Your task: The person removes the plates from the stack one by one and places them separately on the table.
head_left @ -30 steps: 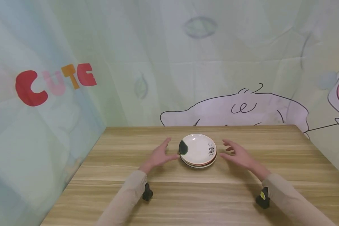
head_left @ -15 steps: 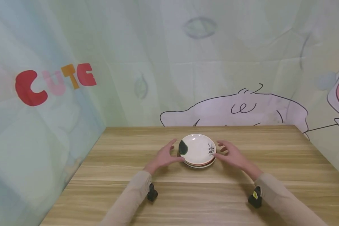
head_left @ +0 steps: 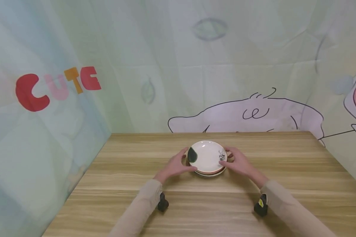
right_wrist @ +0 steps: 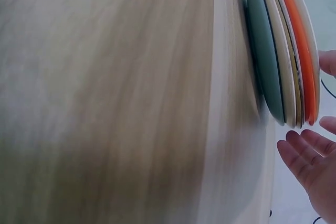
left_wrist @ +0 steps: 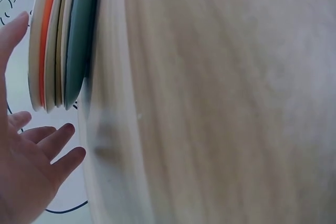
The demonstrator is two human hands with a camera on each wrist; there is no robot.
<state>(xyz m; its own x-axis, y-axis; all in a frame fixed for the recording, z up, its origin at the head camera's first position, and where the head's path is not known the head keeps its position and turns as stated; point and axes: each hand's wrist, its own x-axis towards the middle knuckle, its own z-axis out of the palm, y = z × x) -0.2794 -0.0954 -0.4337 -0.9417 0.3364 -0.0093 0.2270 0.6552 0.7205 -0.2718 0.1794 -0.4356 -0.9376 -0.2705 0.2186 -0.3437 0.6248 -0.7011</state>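
A stack of several round plates [head_left: 207, 156] lies on the wooden table. The top one is white, with a dark green patch on its left and a dark flower print on its right. Edge-on in the left wrist view, a teal plate [left_wrist: 81, 35] sits lowest. An orange plate [right_wrist: 296, 30] shows near the top in the right wrist view. My left hand [head_left: 174, 165] is at the stack's left side, its thumb over the front rim and its fingers spread beside the edge. My right hand [head_left: 239, 163] mirrors it, thumb over the right rim, fingers apart from the plates.
The wooden tabletop [head_left: 207, 207] stretches around the stack to a back edge close behind it. A printed curtain [head_left: 154, 65] hangs behind and at the left. Dark wrist cameras [head_left: 163, 202] sit below both sleeves.
Both hands have moved inward toward the plate stack, left hand rightward and right hand leftward, until the thumbs overlap the rim in the head view. The plates have not moved.
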